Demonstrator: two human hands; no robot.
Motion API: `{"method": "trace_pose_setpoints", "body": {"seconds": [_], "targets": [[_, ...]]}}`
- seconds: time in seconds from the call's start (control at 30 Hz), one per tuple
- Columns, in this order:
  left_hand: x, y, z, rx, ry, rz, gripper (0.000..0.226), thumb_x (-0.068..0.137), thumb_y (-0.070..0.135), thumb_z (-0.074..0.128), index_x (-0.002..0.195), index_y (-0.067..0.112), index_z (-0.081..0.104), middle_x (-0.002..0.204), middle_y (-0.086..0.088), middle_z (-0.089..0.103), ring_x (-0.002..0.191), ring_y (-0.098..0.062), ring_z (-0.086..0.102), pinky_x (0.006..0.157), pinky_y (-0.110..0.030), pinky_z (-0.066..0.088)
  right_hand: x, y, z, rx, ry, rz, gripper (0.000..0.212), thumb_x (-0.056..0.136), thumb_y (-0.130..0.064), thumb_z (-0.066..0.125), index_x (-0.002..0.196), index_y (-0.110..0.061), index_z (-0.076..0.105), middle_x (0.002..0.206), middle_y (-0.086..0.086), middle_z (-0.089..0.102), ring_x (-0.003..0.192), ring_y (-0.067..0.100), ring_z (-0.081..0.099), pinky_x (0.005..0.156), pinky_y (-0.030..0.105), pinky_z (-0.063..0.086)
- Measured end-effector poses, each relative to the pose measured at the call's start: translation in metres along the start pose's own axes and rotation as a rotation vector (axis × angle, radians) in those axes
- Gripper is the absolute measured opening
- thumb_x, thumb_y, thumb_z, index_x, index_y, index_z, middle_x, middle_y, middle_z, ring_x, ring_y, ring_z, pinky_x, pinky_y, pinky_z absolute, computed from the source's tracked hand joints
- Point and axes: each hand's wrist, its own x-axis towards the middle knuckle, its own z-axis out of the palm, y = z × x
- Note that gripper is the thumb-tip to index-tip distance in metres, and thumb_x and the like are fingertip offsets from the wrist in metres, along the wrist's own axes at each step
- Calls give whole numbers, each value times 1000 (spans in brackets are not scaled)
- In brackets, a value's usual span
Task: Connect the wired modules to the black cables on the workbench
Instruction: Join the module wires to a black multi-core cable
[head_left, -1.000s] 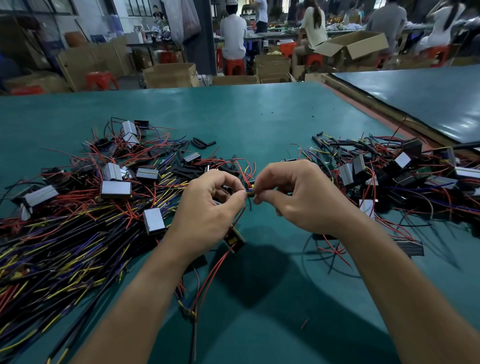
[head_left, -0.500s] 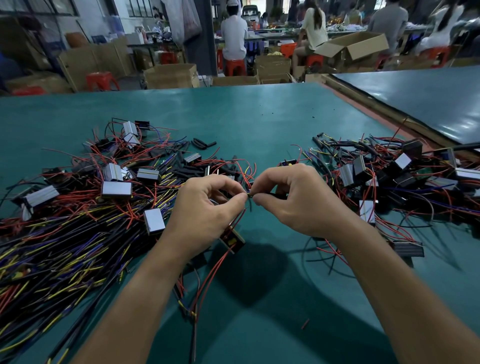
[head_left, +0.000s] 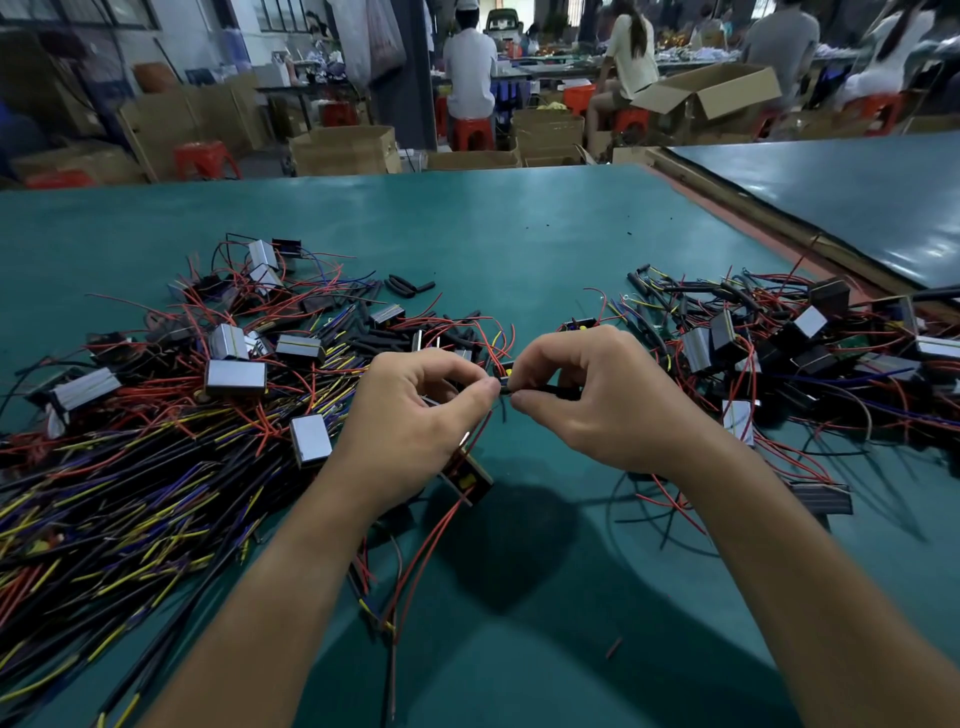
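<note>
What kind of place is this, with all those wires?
Probably an electronics assembly workshop: piles of wired modules on a green workbench, cardboard boxes, and workers seated on red stools behind.

bench (head_left: 493, 228): far half bare, open from either side; only a few black sleeves (head_left: 410, 286) lie there.
left pile (head_left: 156, 441) of wires and modules covers the left side down to the near edge.
right pile (head_left: 789, 353) covers the right side out to the bench edge.
gap between the piles is narrow. left hand (head_left: 415, 415) and right hand (head_left: 597, 400) fill it, pinching wire (head_left: 503, 385) to cable (head_left: 550, 391).
module (head_left: 467, 480) hangs under the left hand, red leads trailing over near centre.
between forearms: bare mat, one red scrap (head_left: 614, 648).
loose strands (head_left: 670, 499) lie beside the right forearm.
</note>
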Motion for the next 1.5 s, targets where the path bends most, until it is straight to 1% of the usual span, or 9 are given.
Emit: {"method": "trace_pose_setpoints", "body": {"seconds": [0.07,0.17,0.37,0.53,0.7,1.03,1.2,1.33,1.5], "targets": [[-2,6,-3,-14,31,20,7,78,18,74,71,16,72,64,6,65,56,-12,54,52,-25,44,0,0,-1,-17,-8,17,17,82,-15,74,75,-29,68,68,-12,65,56,-1,52,56,9,35],[-4,10,-9,-1,-73,32,4,70,15,76,71,17,72,54,12,60,46,-1,46,47,-13,36,0,0,-2,-32,-20,33,18,82,-17,74,74,-31,67,70,-12,64,57,-1,52,57,10,34],[-3,4,-10,153,-133,-11,17,74,6,77,68,21,74,50,14,60,42,-4,45,45,-15,35,-1,1,-4,-20,-82,46,15,87,-16,70,76,-24,65,68,-11,62,52,5,46,53,13,34],[-2,-1,-8,148,-89,-45,15,77,10,76,68,21,73,57,8,66,47,-7,52,50,-18,40,-2,1,-1,13,-102,49,17,86,-16,70,74,-26,64,68,-14,61,53,5,47,54,13,34],[-2,1,-7,109,-92,-46,15,78,8,76,67,18,73,55,7,64,45,-2,48,47,-14,37,-1,2,3,-26,-51,48,12,85,-19,72,76,-26,67,69,-15,63,56,12,53,55,18,40],[-2,-2,-2,14,-109,-70,18,82,7,72,65,11,69,49,7,53,43,-3,40,43,-16,32,-1,-1,2,-29,-55,25,10,84,-18,73,76,-24,70,69,-14,64,59,4,53,57,13,37],[-2,-3,-2,66,-117,-20,17,81,9,74,66,15,69,50,10,54,44,-3,42,45,-17,33,-1,-2,2,-40,-64,22,12,86,-21,69,75,-24,71,66,-13,65,57,4,52,56,16,40],[-4,-3,-1,163,-124,56,16,80,13,75,66,18,69,51,10,57,44,-2,43,46,-16,34,-2,-3,1,-97,-92,57,19,88,-22,67,70,-29,70,53,-28,56,51,-4,51,50,9,35],[-6,-3,2,269,-92,119,11,72,24,71,61,21,69,51,12,59,42,-4,46,46,-15,34,-1,-2,3,-164,-123,100,18,88,-29,67,71,-28,73,54,-30,56,49,-1,50,48,10,35]]}}
